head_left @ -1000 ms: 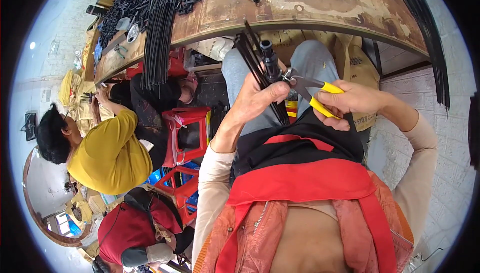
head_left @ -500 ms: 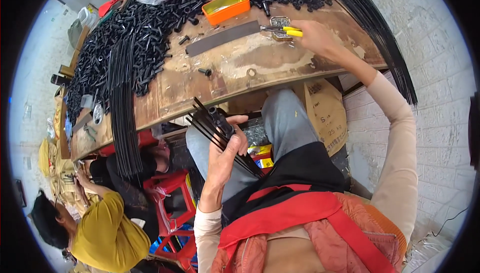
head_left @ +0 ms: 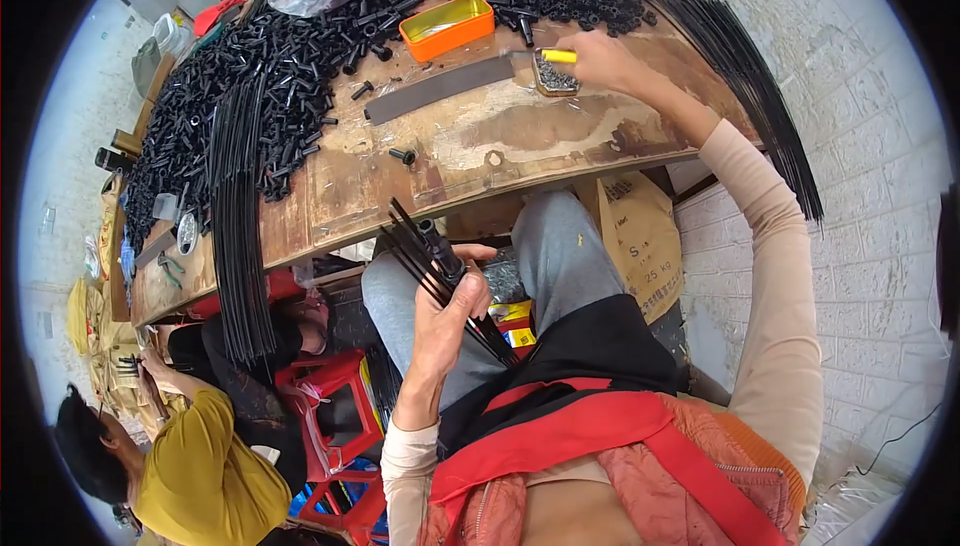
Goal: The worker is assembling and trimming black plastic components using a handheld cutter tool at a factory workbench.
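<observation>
My left hand is closed round several thin black rods above my lap. A short black tubular fitting sticks up from the same grip, its open end facing up. Over the bench, my right hand grips pliers by their yellow handles. Their jaws are blurred and point left, at the far edge of a small clear box full of tiny metal pieces. Whether the jaws hold anything cannot be made out.
On the wooden bench lie a grey flat bar, an orange tin, a loose black fitting and a heap of black fittings. Rod bundles hang over the edge at left and right. A co-worker sits at left.
My right hand has shifted slightly left and away from me with the pliers, which have turned and blurred. The left hand keeps its grip on the rods and fitting. The whole view has shifted slightly.
</observation>
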A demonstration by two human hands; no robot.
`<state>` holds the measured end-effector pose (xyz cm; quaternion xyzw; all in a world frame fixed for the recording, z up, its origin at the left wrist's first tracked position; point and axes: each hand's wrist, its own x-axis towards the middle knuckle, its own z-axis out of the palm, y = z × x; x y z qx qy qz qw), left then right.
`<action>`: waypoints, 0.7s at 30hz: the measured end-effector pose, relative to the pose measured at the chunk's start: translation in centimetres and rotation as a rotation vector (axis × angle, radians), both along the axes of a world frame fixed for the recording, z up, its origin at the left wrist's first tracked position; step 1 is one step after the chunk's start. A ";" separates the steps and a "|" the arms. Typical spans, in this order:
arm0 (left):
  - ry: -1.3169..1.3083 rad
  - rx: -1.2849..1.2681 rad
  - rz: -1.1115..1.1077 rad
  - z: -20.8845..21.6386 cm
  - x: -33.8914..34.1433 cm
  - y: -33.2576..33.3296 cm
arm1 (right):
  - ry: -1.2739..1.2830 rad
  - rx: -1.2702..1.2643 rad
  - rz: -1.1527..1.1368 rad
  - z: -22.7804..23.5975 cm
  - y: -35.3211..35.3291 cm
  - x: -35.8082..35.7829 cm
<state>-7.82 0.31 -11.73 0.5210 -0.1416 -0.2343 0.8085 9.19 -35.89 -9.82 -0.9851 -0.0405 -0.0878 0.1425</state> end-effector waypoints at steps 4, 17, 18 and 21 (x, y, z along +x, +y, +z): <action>-0.013 -0.008 0.014 0.3 -1.4 0.4 | -0.004 -0.318 0.092 0.3 1.7 -0.5; -0.070 -0.031 0.093 1.4 -4.5 2.2 | 0.292 0.726 -0.135 -1.2 -2.6 3.2; -0.072 -0.032 0.100 1.4 -4.7 2.4 | 0.293 0.725 -0.128 -1.2 -2.5 3.1; -0.092 -0.025 0.110 1.4 -5.3 2.8 | 0.440 1.209 -0.047 -0.8 -2.6 3.2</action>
